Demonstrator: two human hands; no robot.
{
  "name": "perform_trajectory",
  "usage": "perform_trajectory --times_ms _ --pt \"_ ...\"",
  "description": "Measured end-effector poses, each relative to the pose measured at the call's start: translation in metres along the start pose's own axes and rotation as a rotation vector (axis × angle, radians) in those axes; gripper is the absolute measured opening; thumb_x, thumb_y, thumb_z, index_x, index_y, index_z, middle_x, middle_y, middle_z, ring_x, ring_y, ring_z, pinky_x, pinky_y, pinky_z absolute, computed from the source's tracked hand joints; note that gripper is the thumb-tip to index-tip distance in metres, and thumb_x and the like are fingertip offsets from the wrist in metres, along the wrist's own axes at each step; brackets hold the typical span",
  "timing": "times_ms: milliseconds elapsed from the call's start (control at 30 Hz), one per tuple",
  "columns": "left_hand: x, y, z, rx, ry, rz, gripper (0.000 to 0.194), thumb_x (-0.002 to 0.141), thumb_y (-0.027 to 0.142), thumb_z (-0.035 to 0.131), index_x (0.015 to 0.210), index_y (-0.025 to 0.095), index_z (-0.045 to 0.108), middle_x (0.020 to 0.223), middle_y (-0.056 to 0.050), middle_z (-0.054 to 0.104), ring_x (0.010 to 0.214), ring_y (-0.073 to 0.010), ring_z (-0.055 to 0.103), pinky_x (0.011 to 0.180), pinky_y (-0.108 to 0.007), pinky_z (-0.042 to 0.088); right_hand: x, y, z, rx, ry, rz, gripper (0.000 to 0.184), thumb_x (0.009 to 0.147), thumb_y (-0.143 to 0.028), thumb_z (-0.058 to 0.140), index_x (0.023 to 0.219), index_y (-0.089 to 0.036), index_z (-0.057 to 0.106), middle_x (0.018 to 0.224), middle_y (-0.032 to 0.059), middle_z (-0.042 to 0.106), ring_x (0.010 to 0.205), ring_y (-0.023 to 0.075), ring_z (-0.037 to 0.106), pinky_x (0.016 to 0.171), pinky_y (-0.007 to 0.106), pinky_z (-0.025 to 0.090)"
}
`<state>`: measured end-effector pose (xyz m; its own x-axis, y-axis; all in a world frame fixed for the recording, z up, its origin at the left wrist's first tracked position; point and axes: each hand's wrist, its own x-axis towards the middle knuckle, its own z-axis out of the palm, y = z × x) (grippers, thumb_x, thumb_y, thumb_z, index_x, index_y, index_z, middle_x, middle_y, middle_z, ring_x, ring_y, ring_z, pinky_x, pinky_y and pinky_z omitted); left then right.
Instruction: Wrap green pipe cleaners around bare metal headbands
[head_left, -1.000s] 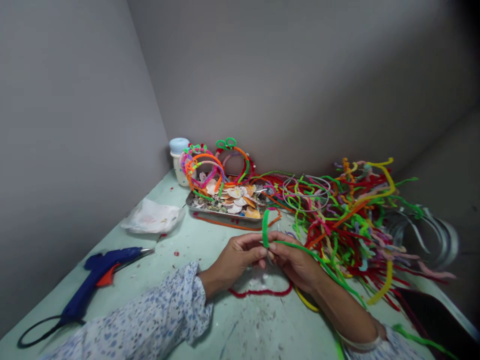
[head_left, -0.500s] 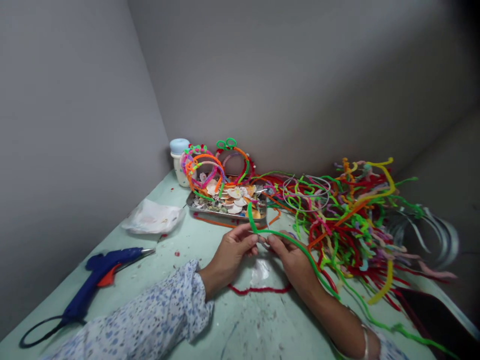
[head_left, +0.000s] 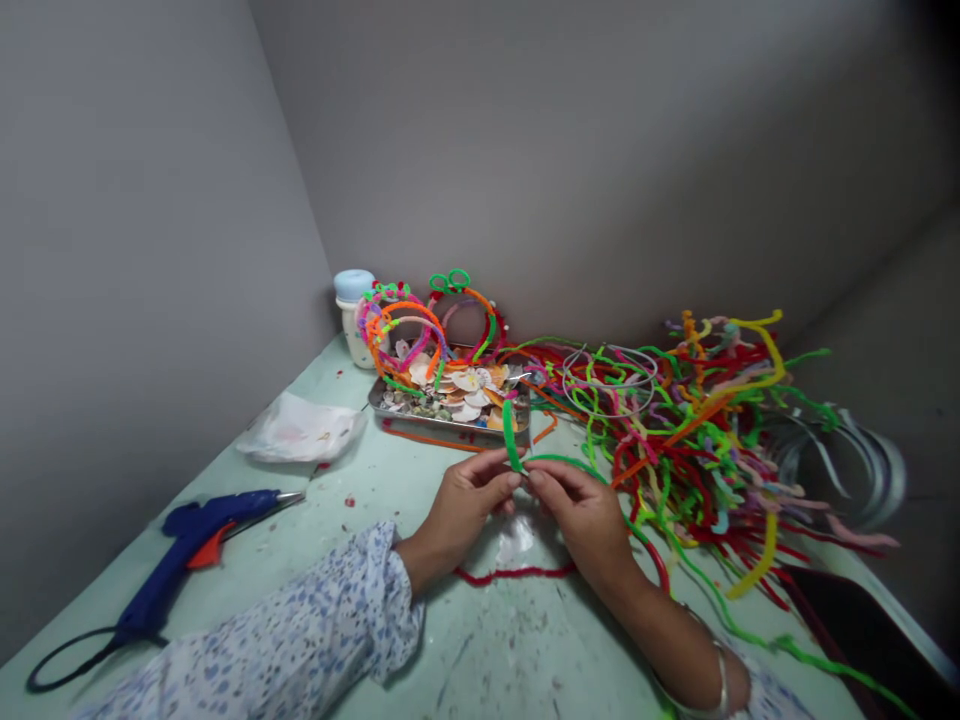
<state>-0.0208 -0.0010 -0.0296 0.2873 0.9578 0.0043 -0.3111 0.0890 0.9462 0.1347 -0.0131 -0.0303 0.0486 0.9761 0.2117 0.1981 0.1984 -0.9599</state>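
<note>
Over the table's middle, my left hand (head_left: 461, 510) and my right hand (head_left: 592, 520) meet fingertip to fingertip, both pinched closed on a green pipe cleaner (head_left: 510, 428). One short end of it stands up above my fingers. Its longer part runs right, behind my right hand. A thin pale strip shows just behind the fingertips, and I cannot tell whether it is held too. Below my hands, a red fuzzy strand (head_left: 516, 574) lies on the table beside a small clear shiny piece (head_left: 516, 540).
A blue glue gun (head_left: 191, 560) and a white plastic bag (head_left: 300, 430) lie left. Behind stands a metal tray (head_left: 457, 428) of shells, with pipe-cleaner headbands (head_left: 409, 310) and a blue-lidded bottle (head_left: 355, 315). Tangled pipe cleaners (head_left: 697, 450), bare metal bands (head_left: 877, 475) and a dark flat object (head_left: 862, 630) are right.
The green pipe cleaner's upright end and both hands have shifted slightly left since the first frame. Its long part swung across the front of my right hand, then went behind it.
</note>
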Motion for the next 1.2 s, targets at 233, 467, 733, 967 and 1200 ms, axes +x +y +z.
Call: perform_trajectory --times_ms 233,467,733,967,1200 --pt "-0.0003 -0.0030 0.0009 0.055 0.037 0.028 0.042 0.074 0.030 0.073 0.114 0.017 0.069 0.079 -0.003 0.068 0.053 -0.0064 0.049 0.052 -0.020 0.040 -0.0027 0.0011 0.0030 -0.136 0.049 -0.264 0.007 0.084 -0.027 0.064 0.084 -0.022 0.069 0.080 0.0014 0.063 0.074 0.0160 0.059 0.066 0.028 0.046" --pt "-0.0009 -0.0039 0.0009 0.057 0.066 0.029 0.044 0.072 0.029 0.074 0.113 0.016 0.069 0.073 -0.002 0.067 0.051 -0.0067 0.049 0.050 -0.020 0.040 -0.0049 0.0008 0.0035 -0.196 0.058 -0.271 0.007 0.085 -0.027 0.062 0.085 -0.021 0.067 0.082 0.0015 0.060 0.073 0.0156 0.058 0.064 0.028 0.046" --pt "-0.0013 -0.0027 0.0035 0.110 0.059 0.052 0.039 0.073 0.027 0.072 0.110 0.015 0.070 0.080 -0.004 0.069 0.053 -0.0069 0.050 0.053 -0.021 0.043 -0.0052 0.0013 0.0039 -0.216 0.067 -0.289 0.007 0.086 -0.024 0.061 0.084 -0.020 0.066 0.082 0.0016 0.061 0.075 0.0154 0.059 0.066 0.028 0.047" --pt "-0.0023 -0.0046 0.0028 0.126 0.046 0.068 0.037 0.075 0.027 0.070 0.110 0.017 0.071 0.085 -0.005 0.071 0.054 -0.0071 0.050 0.053 -0.021 0.044 -0.0080 0.0008 0.0055 -0.300 0.130 -0.367 0.004 0.086 -0.022 0.062 0.084 -0.020 0.065 0.081 0.0012 0.059 0.071 0.0142 0.056 0.061 0.026 0.045" --pt "-0.0030 -0.0013 0.0054 0.134 0.054 0.074 0.036 0.074 0.029 0.071 0.108 0.016 0.072 0.086 -0.006 0.071 0.056 -0.0080 0.051 0.053 -0.021 0.045 -0.0090 0.0003 0.0063 -0.328 0.159 -0.376 0.004 0.085 -0.022 0.062 0.083 -0.021 0.065 0.080 0.0005 0.058 0.067 0.0130 0.055 0.058 0.025 0.044"
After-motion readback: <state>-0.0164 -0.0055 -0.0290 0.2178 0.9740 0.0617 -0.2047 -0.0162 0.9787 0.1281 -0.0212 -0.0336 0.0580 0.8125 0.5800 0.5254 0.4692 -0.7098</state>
